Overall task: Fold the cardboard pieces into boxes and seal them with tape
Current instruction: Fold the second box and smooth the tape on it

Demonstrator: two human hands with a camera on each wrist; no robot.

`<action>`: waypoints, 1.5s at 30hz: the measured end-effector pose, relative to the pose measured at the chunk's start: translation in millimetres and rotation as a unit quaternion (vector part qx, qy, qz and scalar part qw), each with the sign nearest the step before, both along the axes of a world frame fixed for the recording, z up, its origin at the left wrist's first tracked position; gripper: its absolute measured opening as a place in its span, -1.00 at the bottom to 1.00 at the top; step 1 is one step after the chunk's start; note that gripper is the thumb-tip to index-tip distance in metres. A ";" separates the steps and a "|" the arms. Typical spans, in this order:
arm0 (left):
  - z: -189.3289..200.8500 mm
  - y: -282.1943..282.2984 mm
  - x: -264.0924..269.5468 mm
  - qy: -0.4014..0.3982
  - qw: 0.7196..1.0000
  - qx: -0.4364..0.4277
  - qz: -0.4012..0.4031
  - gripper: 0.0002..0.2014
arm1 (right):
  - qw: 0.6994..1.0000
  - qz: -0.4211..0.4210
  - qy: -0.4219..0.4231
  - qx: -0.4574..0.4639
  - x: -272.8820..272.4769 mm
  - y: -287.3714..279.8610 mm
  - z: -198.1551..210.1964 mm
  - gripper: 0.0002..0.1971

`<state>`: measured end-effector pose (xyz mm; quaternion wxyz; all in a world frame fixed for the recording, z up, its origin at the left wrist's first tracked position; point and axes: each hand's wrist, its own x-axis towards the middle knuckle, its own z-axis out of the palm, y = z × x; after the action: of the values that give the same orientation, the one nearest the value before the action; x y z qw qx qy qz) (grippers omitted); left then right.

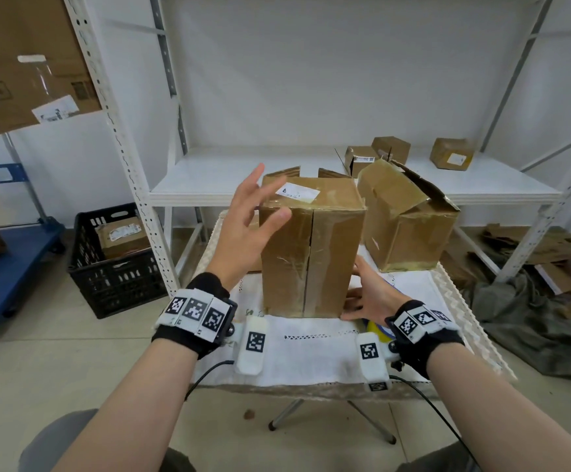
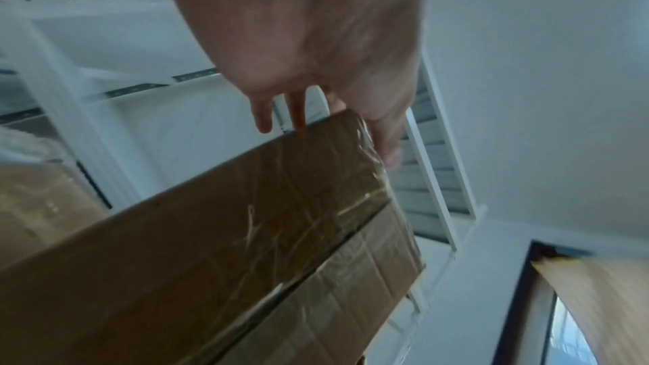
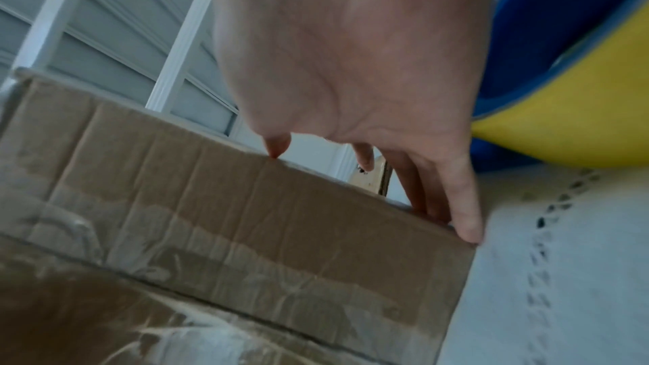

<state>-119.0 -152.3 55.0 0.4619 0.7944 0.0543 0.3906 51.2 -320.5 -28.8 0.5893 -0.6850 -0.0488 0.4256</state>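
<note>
Cardboard box: the near box [image 1: 311, 247] stands on end on the table [image 1: 311, 349], with its flap seam facing the person.
Seam: two flaps meet down the middle under glossy tape; a dark slit shows along the join, so I cannot tell whether the seal holds all the way.
Far end: flaps stick up behind the top edge, so that end looks open and untaped, though most of it is hidden.
Left hand: left hand [image 1: 250, 226] is raised by the box's upper left edge, fingers spread and straight, holding nothing; the wrist view suggests the fingertips just reach the top edge.
Right hand: right hand [image 1: 367, 294] lies low against the box's right side near the base, fingers extended flat, steadying rather than gripping.
Second box: another box [image 1: 406, 219] stands just behind to the right, its top flaps loose and crumpled, apparently unsealed.
Tape: a blue-and-yellow roll [image 3: 561, 99] lies on the table beside the right wrist, unheld.
Progress: one end of the near box seems closed; what is left is probably turning it, closing the other end, and the second box.
</note>
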 end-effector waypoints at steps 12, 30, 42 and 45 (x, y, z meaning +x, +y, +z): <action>23.4 14.4 -5.6 -0.095 0.985 0.003 0.143 -0.73 | 0.989 -0.038 -0.029 0.139 -4.0 -8.4 11.7 -0.48; 3.9 47.8 -7.9 -0.174 0.909 -0.347 0.148 -0.79 | 0.931 -0.158 -0.141 0.296 -10.3 -0.6 16.9 -0.52; -15.5 43.8 -5.6 -0.195 0.858 -0.474 0.029 -0.25 | 0.955 0.010 0.028 0.296 -10.0 -9.9 38.8 -0.15; -20.2 40.6 -1.1 -0.185 0.851 -0.491 0.033 -0.17 | 0.945 0.054 0.044 0.318 -10.0 -11.9 39.9 -0.11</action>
<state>-120.1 -111.8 34.8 0.7800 0.3752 0.1783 0.4680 41.2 -332.3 11.1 0.7545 -0.4387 -0.1925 0.4485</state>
